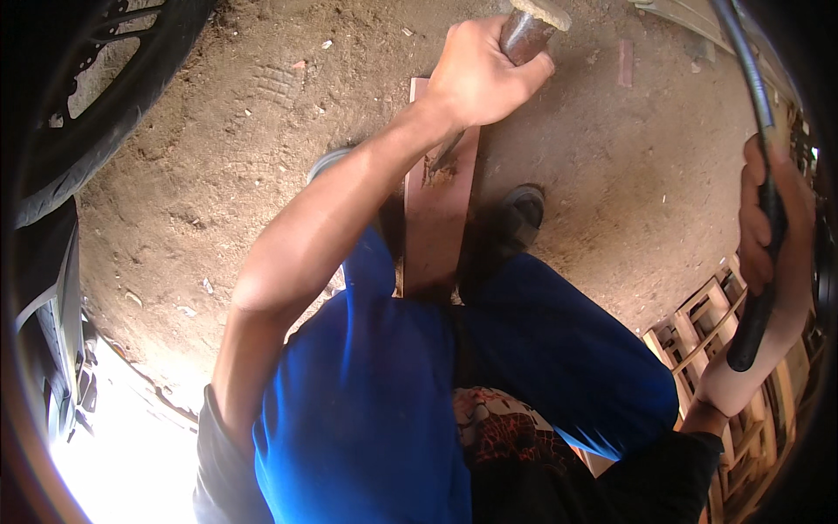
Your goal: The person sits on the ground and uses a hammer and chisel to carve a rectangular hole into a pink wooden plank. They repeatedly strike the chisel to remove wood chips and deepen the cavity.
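My left hand [484, 74] is closed around the handle of a chisel [525, 37], whose pale butt end is spread and frayed. The chisel's blade slants down below my fist, its tip at a rough cut with wood shavings [443, 177]. That cut is in a reddish wooden board [436, 231], which runs away from me between my legs. Out at the right my right hand [761, 223] grips the black handle of a hammer [755, 327], raised to the side. The hammer's shaft runs up to the top edge; its head is out of the picture.
Dusty ground [218, 166] with small scraps lies around the board. My shoe [524, 210] rests right of it. A motorcycle wheel [131, 113] stands at upper left. Slatted wooden crates [698, 323] are at the right, and a loose wood strip [626, 64] lies farther off.
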A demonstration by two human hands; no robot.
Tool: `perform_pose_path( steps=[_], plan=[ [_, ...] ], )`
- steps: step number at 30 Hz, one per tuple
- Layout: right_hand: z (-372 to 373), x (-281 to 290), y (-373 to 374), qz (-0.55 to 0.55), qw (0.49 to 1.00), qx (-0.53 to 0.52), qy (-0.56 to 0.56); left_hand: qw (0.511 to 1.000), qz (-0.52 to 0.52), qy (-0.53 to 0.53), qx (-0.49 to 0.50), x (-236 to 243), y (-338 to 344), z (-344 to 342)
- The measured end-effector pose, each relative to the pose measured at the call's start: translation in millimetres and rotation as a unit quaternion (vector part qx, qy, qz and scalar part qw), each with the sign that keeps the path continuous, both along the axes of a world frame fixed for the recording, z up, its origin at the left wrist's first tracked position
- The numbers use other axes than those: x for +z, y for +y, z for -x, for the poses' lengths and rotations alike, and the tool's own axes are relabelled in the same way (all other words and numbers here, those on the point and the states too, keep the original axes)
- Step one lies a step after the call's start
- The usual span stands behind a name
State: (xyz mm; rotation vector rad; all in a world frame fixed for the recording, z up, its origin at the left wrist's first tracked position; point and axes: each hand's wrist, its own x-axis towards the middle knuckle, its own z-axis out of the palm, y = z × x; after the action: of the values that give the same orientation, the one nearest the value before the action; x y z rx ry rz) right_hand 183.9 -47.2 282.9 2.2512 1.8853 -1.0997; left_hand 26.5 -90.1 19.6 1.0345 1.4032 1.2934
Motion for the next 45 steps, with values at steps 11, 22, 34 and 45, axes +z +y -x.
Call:
perform_pose_path(
  steps=[11,22,34,45],
  plan=[
    [3,-9,-21,-0.009,0.999,-0.053,-0.002,0.997,-0.055,-0.046,0.012,13,-4,6],
    [-34,39,-11,0.006,0.995,-0.044,0.095,0.999,-0.046,0.017,0.019,12,-8,9],
    [10,6,-20,-0.074,0.997,-0.012,0.015,0.998,-0.034,0.047,0.014,8,-9,8],
    [9,6,-19,0.023,0.999,-0.036,-0.004,0.999,-0.042,0.016,0.001,-3,-11,-1]
  ],
)
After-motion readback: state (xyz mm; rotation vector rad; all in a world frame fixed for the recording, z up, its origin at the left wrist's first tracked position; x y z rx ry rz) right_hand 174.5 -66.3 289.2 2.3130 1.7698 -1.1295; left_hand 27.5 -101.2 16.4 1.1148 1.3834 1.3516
